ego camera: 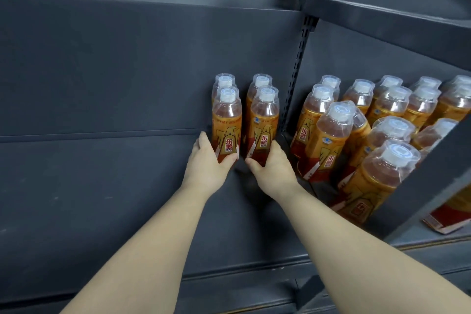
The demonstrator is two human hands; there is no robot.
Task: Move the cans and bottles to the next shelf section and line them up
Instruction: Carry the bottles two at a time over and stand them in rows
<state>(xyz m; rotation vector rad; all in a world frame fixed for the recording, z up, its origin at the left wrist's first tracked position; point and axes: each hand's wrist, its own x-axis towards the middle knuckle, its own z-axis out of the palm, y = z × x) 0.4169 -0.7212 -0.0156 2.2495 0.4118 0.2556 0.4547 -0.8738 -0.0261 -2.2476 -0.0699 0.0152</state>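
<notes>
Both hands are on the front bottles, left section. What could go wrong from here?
1. The left hand and right hand grip the front left bottle and front right bottle low down; a push could tip them into the rear bottles behind.
2. The right forearm passes beside the crowded right-section bottles and might knock one.

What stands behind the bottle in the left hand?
A rear bottle stands behind the front bottle that the left hand holds. Only its cap and shoulder show; the rest is covered.
</notes>
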